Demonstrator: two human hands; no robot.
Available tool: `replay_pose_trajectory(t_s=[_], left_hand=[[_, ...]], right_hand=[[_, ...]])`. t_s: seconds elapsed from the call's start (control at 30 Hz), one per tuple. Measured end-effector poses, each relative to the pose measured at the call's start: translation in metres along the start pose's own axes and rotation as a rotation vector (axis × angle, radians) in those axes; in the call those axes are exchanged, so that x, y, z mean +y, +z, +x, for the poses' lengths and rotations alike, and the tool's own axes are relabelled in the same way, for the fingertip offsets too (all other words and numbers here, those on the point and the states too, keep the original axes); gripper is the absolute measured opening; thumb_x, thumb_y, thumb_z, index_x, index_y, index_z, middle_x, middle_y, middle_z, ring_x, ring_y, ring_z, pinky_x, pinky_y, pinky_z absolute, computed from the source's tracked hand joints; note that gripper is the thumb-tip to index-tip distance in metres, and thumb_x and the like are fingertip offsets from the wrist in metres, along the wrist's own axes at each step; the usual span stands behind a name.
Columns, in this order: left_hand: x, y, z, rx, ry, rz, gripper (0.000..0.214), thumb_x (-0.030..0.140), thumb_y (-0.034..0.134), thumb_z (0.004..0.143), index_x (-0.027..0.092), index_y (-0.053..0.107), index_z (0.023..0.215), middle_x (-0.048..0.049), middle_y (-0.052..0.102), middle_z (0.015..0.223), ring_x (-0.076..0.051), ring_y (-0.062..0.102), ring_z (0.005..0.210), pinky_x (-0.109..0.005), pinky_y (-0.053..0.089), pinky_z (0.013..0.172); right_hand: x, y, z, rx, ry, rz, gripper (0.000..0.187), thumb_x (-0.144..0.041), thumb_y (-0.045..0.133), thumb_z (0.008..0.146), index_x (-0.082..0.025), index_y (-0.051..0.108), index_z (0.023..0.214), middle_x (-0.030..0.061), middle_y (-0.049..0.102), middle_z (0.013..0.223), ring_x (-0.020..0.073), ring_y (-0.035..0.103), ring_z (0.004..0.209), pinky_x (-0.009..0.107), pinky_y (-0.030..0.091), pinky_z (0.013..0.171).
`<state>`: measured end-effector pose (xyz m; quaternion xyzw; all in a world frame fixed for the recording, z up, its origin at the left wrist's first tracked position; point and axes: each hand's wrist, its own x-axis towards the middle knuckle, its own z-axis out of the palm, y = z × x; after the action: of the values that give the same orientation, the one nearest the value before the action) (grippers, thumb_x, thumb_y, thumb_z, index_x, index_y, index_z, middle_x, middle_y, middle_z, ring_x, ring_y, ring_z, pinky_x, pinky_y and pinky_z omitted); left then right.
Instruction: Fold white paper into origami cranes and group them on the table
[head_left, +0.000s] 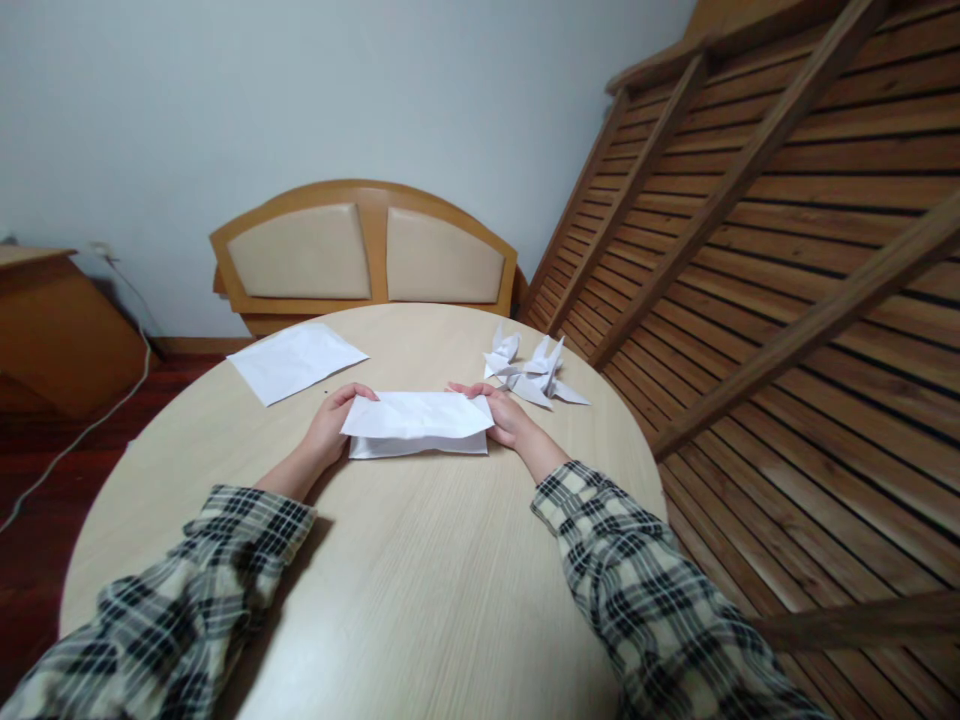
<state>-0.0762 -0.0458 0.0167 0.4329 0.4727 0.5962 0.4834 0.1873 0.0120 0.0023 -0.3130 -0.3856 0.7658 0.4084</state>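
A white sheet of paper (417, 414), folded over on itself, lies in front of me near the middle of the round table. Its upper layer stands slightly apart from the lower one along the near edge. My left hand (334, 424) grips the left end, thumb on top. At the opposite end my right hand (501, 412) holds the sheet, with the thumb along the upper face and the other fingers mostly hidden beneath. Just beyond the right hand sit several folded white paper cranes (541, 372), close together.
More flat white paper (297, 358) rests at the table's far left. The round table (420, 580) has a pale wood top. Behind it stands a padded headboard (379, 250) against the wall. Wooden slats (795, 300) lean along the right, and a white cable (112, 405) runs down at left.
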Motion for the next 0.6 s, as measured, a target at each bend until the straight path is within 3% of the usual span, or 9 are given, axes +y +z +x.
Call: replay_pose_trajectory(t_s=[0.13,0.37,0.6], left_hand=[[0.004,0.000,-0.002,-0.032,-0.001,-0.026,0.003,0.017,0.064,0.063,0.017,0.063,0.061,0.0025,0.055,0.053,-0.009,0.047,0.043,-0.018,0.034,0.042],[0.004,-0.002,-0.002,-0.027,0.011,-0.066,0.007,0.018,0.068,0.064,0.017,0.061,0.063,0.0034,0.055,0.052,-0.008,0.046,0.040,-0.017,0.031,0.038],[0.003,-0.008,-0.002,-0.122,-0.006,-0.086,0.014,0.022,0.073,0.061,0.018,0.060,0.064,0.0028,0.057,0.054,-0.009,0.049,0.041,-0.017,0.034,0.037]], right_hand=[[0.000,-0.003,0.003,-0.004,0.009,0.040,0.036,-0.010,0.057,0.066,-0.012,0.071,0.100,0.0122,0.071,0.124,0.0256,0.066,0.111,0.038,0.054,0.097],[0.005,-0.013,0.003,0.006,-0.114,0.019,0.016,-0.006,0.053,0.057,-0.020,0.057,0.065,0.0057,0.077,0.109,0.0261,0.068,0.105,0.040,0.052,0.094],[-0.003,-0.006,-0.010,-0.077,-0.151,0.051,0.012,-0.016,0.052,0.056,-0.018,0.061,0.062,0.0123,0.077,0.108,0.0306,0.066,0.108,0.047,0.048,0.100]])
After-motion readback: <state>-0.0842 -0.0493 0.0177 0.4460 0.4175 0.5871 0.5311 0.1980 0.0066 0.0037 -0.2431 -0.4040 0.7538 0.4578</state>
